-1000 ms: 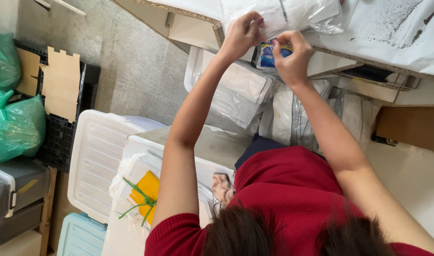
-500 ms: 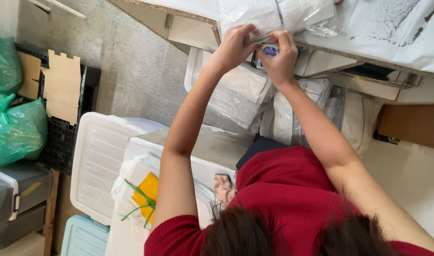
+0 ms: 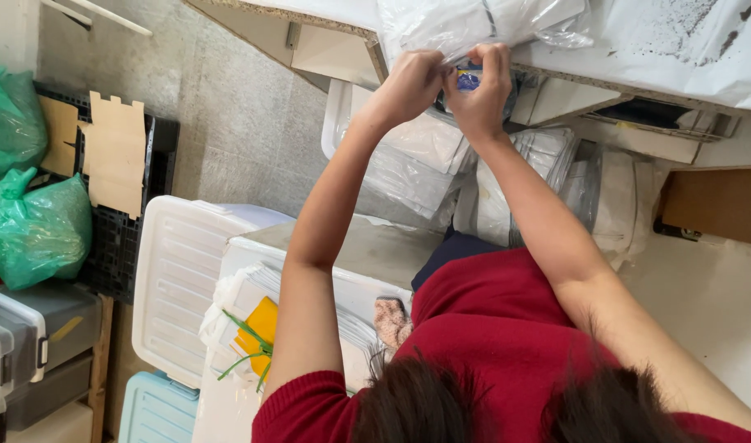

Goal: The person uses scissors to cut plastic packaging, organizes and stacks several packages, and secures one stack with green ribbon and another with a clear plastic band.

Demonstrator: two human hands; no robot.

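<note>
Cluttered table edge [image 3: 605,82]: left hand [image 3: 410,84] and right hand [image 3: 483,89] both pinched shut on small blue packet [image 3: 468,80], clear plastic bag [image 3: 474,25] above.

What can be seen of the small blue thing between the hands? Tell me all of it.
The small blue thing is mostly hidden. Only a blue patch with a lighter spot shows between the left hand and right hand, which pinch it together. It sits under clear plastic wrap at the table edge. Its shape cannot be told.

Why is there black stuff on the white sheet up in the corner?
Dark specks lie scattered over the white sheet on the tabletop, like spilled grit; I cannot tell what they are. Both hands, left hand and right hand, pinch a small blue item nearby.
</note>
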